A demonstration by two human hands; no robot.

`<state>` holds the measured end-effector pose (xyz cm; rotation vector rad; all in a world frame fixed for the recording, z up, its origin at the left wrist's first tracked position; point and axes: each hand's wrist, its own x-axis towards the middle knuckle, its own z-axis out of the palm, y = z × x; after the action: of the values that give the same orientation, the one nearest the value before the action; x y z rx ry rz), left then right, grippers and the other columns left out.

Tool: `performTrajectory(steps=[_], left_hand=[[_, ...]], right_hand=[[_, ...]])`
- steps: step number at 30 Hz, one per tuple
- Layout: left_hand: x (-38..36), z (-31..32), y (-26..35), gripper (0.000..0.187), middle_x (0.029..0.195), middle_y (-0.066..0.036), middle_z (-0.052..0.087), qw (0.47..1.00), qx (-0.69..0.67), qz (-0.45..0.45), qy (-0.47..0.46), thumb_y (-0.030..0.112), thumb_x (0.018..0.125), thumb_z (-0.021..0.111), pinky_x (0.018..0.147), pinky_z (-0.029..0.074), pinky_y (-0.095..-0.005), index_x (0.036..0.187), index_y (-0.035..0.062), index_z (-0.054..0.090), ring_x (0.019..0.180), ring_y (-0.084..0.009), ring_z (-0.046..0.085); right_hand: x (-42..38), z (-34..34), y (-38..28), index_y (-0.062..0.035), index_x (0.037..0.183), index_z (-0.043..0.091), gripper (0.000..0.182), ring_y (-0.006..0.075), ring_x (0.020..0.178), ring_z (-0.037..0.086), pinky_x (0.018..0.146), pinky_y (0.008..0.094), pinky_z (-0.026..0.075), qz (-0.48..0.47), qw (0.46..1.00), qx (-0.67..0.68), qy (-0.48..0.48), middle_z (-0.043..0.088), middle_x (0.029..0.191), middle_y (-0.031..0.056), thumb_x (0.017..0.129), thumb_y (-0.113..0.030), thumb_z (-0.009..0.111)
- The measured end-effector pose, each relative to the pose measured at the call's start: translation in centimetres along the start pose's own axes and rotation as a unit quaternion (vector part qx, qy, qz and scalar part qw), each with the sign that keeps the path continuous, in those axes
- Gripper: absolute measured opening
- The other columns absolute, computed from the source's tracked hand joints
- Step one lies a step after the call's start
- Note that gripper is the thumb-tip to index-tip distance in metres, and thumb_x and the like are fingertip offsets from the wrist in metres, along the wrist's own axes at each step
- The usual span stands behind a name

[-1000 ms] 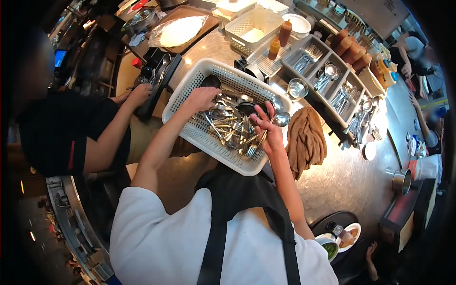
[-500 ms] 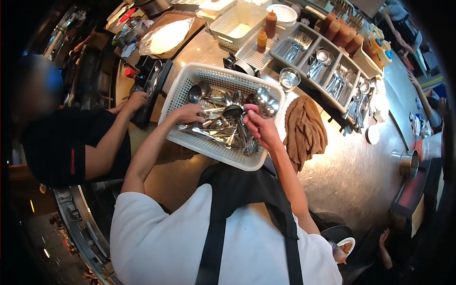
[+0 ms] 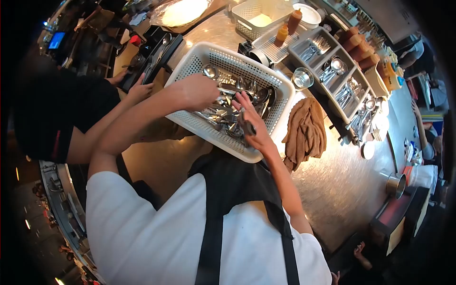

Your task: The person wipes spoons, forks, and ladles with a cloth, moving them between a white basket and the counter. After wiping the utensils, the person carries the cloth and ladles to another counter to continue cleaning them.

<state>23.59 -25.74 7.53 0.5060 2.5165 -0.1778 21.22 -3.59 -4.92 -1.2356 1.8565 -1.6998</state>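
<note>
Reaching with the left hand point(image 3: 198, 92) into the loose cutlery point(image 3: 223, 114), fingers hidden from view; impossible to tell whether closed on anything. Above the same heap, the right hand point(image 3: 255, 128), fingers stretched out and spread, with a dark, shiny piece against the palm, too blurred to name or to call gripped. Around the cutlery, a white basket point(image 3: 228, 61) with perforated walls. Just beside it, a brown cloth point(image 3: 304, 135), crumpled on the metal counter point(image 3: 342, 183), scuffed and bright with glare. Beyond the basket, a glass point(image 3: 302, 78) and a grey divided tray point(image 3: 317, 85) of forks and spoons. On a co-worker's black sleeve point(image 3: 57, 142), a red marking, too small to read. On the pale board point(image 3: 389, 14) at upper right, dark marks, likewise illegible. At upper left, a lit blue screen point(image 3: 56, 40). Farther along the counter, a metal pot point(image 3: 395, 185). Toward the room's edges, dimness and other people.
</note>
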Motion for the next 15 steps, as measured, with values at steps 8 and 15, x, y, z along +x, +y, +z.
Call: performTrajectory(steps=[8,15], left_hand=[[1.8,-2.7,8.9,0.018,0.089,-0.016,0.066,0.998,0.012,0.030,0.060,0.014,0.075,0.068,0.068,0.055,-0.0404,0.088,0.0028,0.071,0.080,-0.0316,0.068],[3.7,3.0,4.3,0.023,0.089,-0.015,0.067,0.978,-0.105,-0.058,0.169,0.019,0.076,0.064,0.072,0.053,-0.0444,0.093,0.0050,0.069,0.081,-0.0326,0.066]], right_hand=[[-0.3,2.7,2.4,0.0044,0.109,0.056,0.036,0.0376,0.115,0.047,0.097,0.0481,0.039,-0.161,0.927,-0.330,-0.076,0.055,0.115,0.0198,0.077,-0.012,0.062],[-1.2,1.2,2.7,-0.0069,0.102,0.059,0.030,0.0331,0.083,0.060,0.073,0.0447,0.047,-0.054,0.944,-0.322,-0.052,0.062,0.084,0.0117,0.073,-0.013,0.064]])
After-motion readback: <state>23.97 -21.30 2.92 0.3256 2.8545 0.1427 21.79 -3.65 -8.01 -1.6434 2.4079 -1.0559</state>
